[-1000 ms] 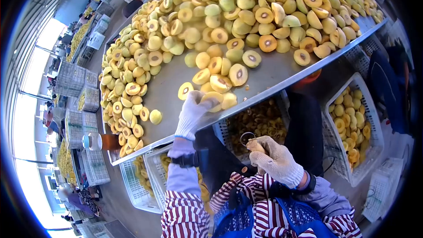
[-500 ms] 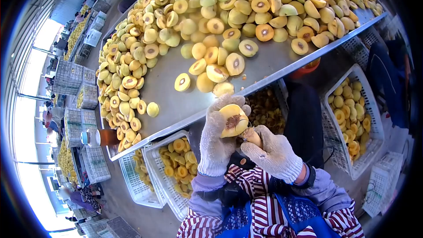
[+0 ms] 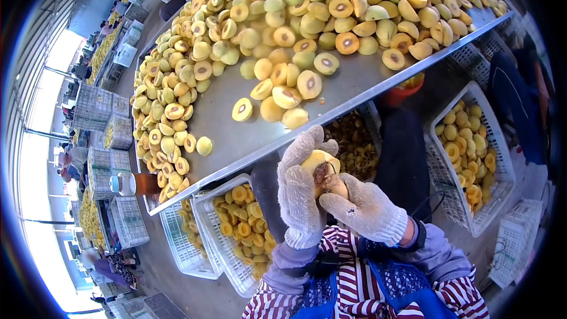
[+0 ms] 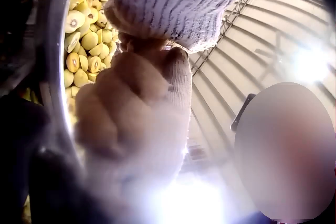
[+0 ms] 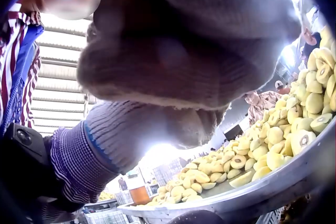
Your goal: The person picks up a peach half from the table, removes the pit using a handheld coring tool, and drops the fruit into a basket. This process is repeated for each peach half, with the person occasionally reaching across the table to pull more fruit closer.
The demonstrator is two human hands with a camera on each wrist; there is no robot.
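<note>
In the head view, my gloved left hand holds a yellow peach half above my lap, its cut side and dark pit hollow turned toward my right hand. My gloved right hand grips the short handle of a pitting tool right at that hollow; the tool's wire loop is hidden by the fruit. A heap of peach halves covers much of the metal table ahead, with several halves lying near its front edge. Both wrist views show mostly glove, with the peach hidden.
Below the table edge, brownish scraps fill a crate between my knees. White crates of pitted halves stand at left and right. A red bucket is under the table. A jar of amber liquid stands by the left corner.
My left hand took a peach half from the table edge and brought it back to my right hand. The pitting tool has moved from beside the peach into its pit hollow.
</note>
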